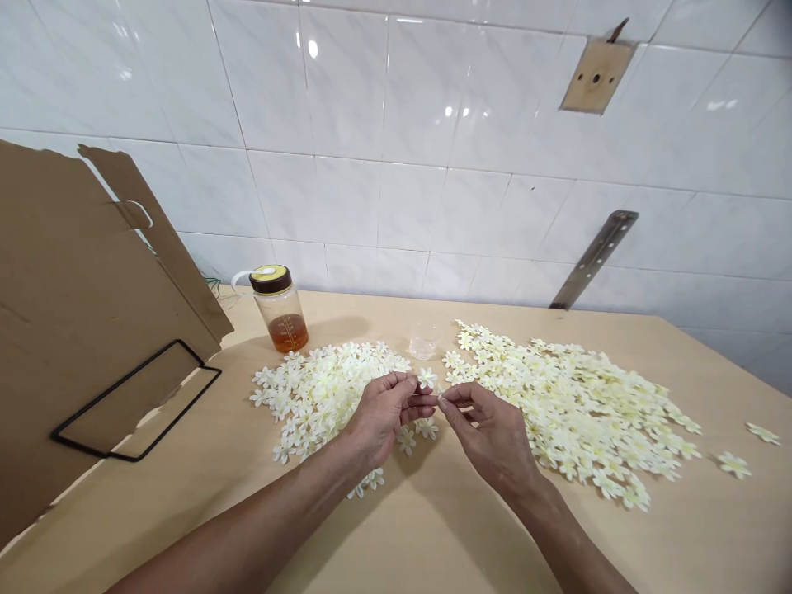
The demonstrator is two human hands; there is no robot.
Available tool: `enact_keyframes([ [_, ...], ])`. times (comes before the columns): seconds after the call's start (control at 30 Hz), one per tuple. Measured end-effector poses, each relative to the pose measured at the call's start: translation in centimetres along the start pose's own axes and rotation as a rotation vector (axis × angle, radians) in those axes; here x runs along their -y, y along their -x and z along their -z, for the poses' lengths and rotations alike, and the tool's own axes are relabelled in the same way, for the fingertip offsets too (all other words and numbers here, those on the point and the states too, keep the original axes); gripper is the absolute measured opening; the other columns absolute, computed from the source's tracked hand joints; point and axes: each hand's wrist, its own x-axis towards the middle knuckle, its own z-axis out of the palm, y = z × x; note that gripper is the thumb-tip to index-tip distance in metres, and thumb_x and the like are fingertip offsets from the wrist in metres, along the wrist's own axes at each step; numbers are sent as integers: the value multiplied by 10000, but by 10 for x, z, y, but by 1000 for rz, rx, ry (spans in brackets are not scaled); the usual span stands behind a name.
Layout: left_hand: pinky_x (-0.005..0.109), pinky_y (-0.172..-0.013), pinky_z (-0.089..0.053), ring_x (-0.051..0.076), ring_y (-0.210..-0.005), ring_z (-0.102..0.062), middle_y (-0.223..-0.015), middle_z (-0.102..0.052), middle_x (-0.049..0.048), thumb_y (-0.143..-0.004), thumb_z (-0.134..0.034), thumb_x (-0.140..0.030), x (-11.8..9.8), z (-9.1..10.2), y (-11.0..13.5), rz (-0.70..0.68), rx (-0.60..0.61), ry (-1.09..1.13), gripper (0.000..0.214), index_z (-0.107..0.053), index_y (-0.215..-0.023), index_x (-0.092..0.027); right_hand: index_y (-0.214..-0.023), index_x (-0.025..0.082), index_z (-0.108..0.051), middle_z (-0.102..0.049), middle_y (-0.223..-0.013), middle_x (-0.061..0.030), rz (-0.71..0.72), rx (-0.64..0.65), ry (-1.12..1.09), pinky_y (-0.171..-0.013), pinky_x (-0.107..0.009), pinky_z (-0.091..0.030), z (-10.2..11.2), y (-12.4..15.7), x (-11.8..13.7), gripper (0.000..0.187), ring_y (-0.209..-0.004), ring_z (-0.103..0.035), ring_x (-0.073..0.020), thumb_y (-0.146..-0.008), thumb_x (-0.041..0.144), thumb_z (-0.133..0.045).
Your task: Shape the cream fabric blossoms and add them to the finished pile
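Observation:
My left hand [384, 412] and my right hand [488, 429] meet above the wooden table [433, 528], fingertips almost touching. Both are closed in a pinch on a small white fabric flower [431, 399] held between them. A pile of the same white flowers [322, 392] lies to the left, under and behind my left hand. A larger, flatter spread of flowers [575, 404] lies on the right, beside my right hand. A small clear cup [424, 338] stands between the two piles, just beyond my hands.
A plastic bottle [280, 309] with amber liquid and a dark lid stands at the back left. A large cardboard sheet [74, 313] with a black rectangular frame [133, 404] leans at the left. Two stray flowers [736, 464] lie far right. A tiled wall [396, 124] runs behind.

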Motion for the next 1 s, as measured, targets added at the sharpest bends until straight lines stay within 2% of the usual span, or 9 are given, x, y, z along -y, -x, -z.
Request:
enact_keyframes([
  [0.1,339,-776,-566,191,-742,-699,-833,-692,131,-818,-661,-211,-1,1,-1,-19,5,19,123,-595,-810,-106,-849,210,-618,-677,-788,-22,-3,-19,11,-612,-254,-579,0,0,-1,148,-667,-654,-150,-860,345,-559],
  [0.3,342,-762,-574,184,-732,-693,-812,-688,118,-808,-674,-209,-2,2,-2,-11,-13,38,123,-594,-813,-115,-840,220,-617,-662,-805,-26,160,39,98,-658,-283,-584,-1,1,-3,127,-715,-623,-154,-872,274,-507],
  [0.47,342,-761,-571,185,-720,-694,-818,-679,115,-826,-640,-195,-1,0,-1,7,-13,14,103,-584,-797,-113,-856,221,-602,-655,-790,-18,103,73,95,-543,-230,-539,0,1,-2,126,-645,-606,-136,-866,253,-481],
  [0.63,351,-779,-566,209,-770,-702,-840,-669,113,-825,-632,-181,-1,0,0,2,-13,2,89,-582,-800,-112,-862,227,-588,-663,-789,-7,89,99,140,-518,-219,-506,3,1,0,124,-626,-620,-134,-871,267,-471],
  [0.87,326,-761,-566,196,-758,-698,-836,-674,126,-835,-611,-177,1,0,0,9,1,-16,82,-584,-796,-110,-879,229,-581,-680,-797,-17,25,107,103,-641,-266,-538,5,0,-1,158,-694,-655,-160,-901,360,-497],
  [1.0,309,-733,-569,197,-761,-697,-838,-678,129,-836,-608,-175,1,-1,1,13,9,-9,74,-590,-809,-107,-950,220,-576,-687,-789,-23,-55,79,37,-626,-265,-531,5,-2,-5,167,-691,-651,-164,-863,362,-569],
])
